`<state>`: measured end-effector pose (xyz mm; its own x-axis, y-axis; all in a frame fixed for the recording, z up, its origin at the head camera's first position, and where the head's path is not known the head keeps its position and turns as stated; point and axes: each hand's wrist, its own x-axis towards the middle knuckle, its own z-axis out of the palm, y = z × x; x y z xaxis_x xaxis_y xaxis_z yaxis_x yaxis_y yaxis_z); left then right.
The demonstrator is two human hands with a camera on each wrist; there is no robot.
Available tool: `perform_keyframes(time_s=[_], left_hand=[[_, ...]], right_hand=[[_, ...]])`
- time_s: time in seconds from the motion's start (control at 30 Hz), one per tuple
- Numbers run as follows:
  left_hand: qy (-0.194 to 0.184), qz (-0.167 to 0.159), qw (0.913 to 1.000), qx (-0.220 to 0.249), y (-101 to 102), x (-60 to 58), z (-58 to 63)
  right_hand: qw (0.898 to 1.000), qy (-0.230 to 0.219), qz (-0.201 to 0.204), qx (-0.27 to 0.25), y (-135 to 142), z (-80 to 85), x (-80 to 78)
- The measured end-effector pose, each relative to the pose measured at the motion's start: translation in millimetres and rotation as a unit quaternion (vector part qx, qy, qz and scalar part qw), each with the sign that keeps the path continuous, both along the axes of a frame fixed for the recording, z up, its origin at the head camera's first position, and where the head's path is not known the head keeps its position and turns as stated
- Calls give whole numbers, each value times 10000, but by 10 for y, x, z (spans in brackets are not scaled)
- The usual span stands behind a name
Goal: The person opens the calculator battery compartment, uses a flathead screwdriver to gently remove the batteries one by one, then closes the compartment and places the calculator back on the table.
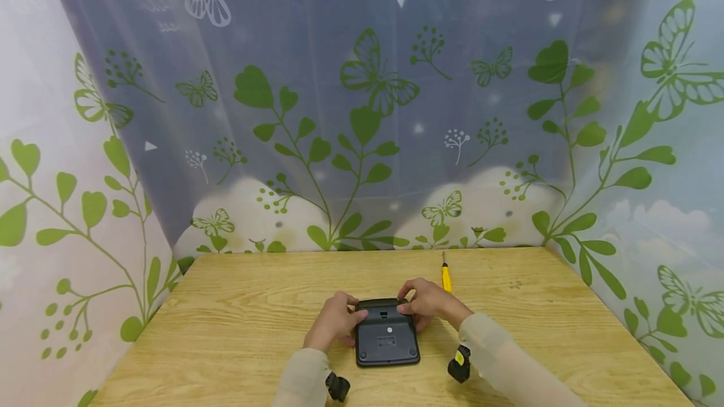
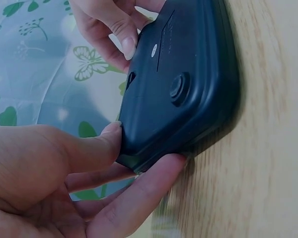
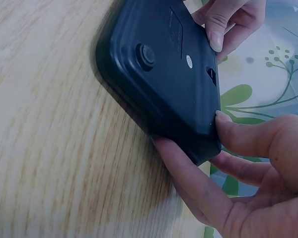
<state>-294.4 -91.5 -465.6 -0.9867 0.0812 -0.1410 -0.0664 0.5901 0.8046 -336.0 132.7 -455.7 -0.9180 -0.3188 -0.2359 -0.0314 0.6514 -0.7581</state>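
A black desk calculator (image 1: 387, 345) is turned back side up over the wooden table, its keys hidden underneath. Round feet, a small latch slot and a white oval sticker (image 2: 154, 50) show on its back. My left hand (image 1: 335, 320) grips the far left corner, thumb on the back and fingers along the side and beneath. At the far right corner my right hand (image 1: 428, 301) holds it the same way, its thumb (image 3: 243, 136) near the latch slot (image 3: 211, 76). In both wrist views, fingers reach under the calculator's raised far end.
A yellow-handled screwdriver (image 1: 446, 278) lies beyond my right hand, its shaft toward the table's back edge. Patterned curtains with leaves and butterflies (image 1: 376, 74) hang behind and on both sides of the wooden table (image 1: 237, 331). A black wrist camera (image 1: 459, 364) sits by each sleeve.
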Motion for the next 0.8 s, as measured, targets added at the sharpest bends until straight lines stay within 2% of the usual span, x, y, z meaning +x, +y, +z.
perform_keyframes(time_s=[0.23, 0.8], left_hand=[[138, -33, 9999, -59, 0, 12, -8], [165, -42, 9998, 42, -8, -20, -64]], right_hand=[[10000, 39, 9, 20, 4, -14, -8], [9999, 47, 87, 80, 5, -20, -24]])
